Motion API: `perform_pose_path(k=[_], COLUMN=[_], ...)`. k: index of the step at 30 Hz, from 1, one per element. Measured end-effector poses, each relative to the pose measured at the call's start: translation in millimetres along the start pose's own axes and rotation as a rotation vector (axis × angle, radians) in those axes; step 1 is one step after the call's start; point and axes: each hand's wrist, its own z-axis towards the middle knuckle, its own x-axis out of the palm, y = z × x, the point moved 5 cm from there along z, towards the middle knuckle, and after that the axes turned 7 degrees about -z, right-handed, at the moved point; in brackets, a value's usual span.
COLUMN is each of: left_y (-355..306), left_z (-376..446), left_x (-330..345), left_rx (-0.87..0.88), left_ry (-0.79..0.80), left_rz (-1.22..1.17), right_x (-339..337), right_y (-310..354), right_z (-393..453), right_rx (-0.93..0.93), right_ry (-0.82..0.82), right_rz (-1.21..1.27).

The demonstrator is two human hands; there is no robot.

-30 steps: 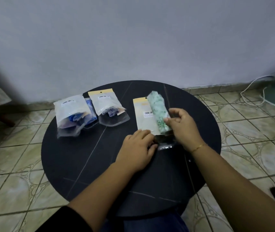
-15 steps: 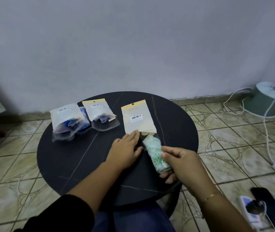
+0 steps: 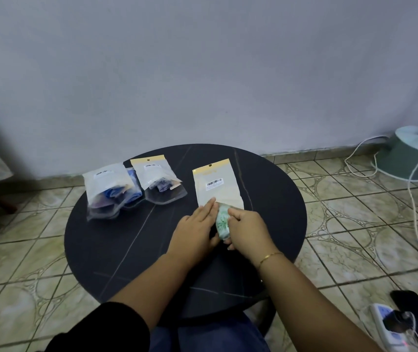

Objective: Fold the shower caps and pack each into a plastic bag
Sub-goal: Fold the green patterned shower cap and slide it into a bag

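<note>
A rolled green-patterned shower cap [image 3: 221,219] lies at the open near end of a flat plastic bag [image 3: 216,184] with a yellow header and barcode label. My right hand [image 3: 247,229] grips the roll from the right, its far tip at the bag's mouth. My left hand [image 3: 196,231] lies flat on the bag's near edge, fingers stretched beside the roll. The whole lot rests on a round black table [image 3: 116,240].
Packed bags with blue and purple caps [image 3: 111,191] [image 3: 159,182] lie at the table's back left. On the tiled floor to the right are a green lamp base [image 3: 408,156], white cables [image 3: 416,199] and a power strip [image 3: 390,323].
My right hand has carried the rolled cap from on top of the bag round to its near open end and now pushes it toward the mouth. The left hand stayed on the bag's edge.
</note>
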Motion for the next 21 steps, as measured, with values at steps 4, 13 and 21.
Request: perform_pose_path(k=[4, 13, 21], left_y=[-3.4, -4.3, -11.9], left_z=[-0.7, -2.9, -4.0], left_x=[-4.2, -4.3, -12.9], left_rx=[0.023, 0.034, 0.055], left_ry=[-0.036, -0.049, -0.104], left_rz=[-0.029, -0.006, 0.081], right_x=[9.5, 17.5, 41.0], right_y=[8.1, 5.5, -10.5], right_z=[6.6, 22.2, 36.2], right_rx=[-0.002, 0.078, 0.304], right_ry=[0.044, -0.200, -0.193], right_rz=[-0.014, 0.203, 0.932])
